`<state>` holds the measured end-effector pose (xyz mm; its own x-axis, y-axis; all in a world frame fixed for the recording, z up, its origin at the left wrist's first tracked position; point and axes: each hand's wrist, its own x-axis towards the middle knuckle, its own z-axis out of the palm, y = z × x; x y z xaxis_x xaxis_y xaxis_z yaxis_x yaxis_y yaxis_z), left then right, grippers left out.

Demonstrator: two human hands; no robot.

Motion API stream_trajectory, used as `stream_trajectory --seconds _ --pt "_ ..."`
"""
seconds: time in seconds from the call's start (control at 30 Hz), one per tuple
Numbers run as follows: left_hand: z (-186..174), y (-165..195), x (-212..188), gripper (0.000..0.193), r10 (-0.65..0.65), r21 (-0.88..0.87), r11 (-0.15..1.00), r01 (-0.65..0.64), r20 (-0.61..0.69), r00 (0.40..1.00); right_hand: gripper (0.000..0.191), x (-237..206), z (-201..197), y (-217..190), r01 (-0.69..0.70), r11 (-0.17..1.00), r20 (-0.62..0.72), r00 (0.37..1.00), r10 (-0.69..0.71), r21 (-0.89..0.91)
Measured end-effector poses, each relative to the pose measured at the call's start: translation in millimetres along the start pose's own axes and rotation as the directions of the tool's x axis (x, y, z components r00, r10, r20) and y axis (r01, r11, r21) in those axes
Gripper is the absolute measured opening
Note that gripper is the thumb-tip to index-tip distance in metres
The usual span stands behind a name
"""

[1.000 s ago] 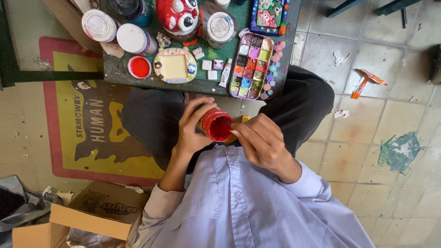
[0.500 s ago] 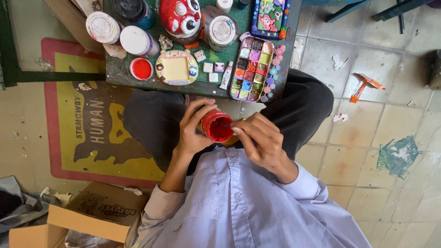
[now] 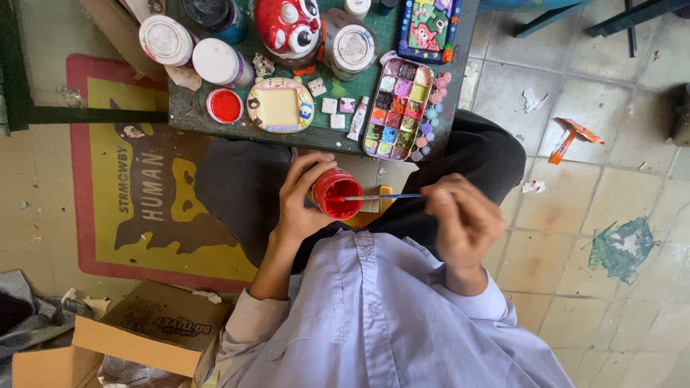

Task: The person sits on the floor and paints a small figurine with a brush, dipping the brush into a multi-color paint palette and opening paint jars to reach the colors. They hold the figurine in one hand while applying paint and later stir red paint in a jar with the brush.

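1. Small round pot of red paint (image 3: 336, 194): held over the lap, left hand (image 3: 303, 197) wrapped around its side, open mouth up.
2. Thin blue-handled brush (image 3: 384, 196): pinched in right hand (image 3: 463, 219) fingers, lying level, tip inside the pot.
3. Beyond the grip, on the dark green table (image 3: 188, 116): rectangular multicolour paint palette (image 3: 395, 109), small framed cream plaque (image 3: 280, 105), red lid (image 3: 225, 105), white-lidded jars (image 3: 219, 62).
4. Left of the pot: yellow-and-red floor mat (image 3: 144, 194).
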<state>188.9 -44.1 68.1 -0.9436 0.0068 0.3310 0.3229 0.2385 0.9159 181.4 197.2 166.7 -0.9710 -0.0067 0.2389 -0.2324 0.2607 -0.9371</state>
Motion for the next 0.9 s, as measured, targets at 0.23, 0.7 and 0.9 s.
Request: stream_trajectory --seconds 0.23,0.7,0.9 --pt "-3 -4 -1 0.071 -0.013 0.044 0.999 0.013 -0.003 1.0 0.013 -8 -25 52 -0.17 0.85 -0.178 0.94 0.292 0.499" --pt "-3 -58 -43 0.072 -0.208 0.092 0.974 0.208 -0.011 0.978 0.02 11 -19 161 -0.233 0.971 -0.22 0.951 0.215 -0.058" --pt "-1 -66 -46 0.074 -0.228 0.056 0.972 0.227 0.017 0.974 0.02 24 -16 173 -0.231 0.97 -0.206 0.955 0.212 -0.073"
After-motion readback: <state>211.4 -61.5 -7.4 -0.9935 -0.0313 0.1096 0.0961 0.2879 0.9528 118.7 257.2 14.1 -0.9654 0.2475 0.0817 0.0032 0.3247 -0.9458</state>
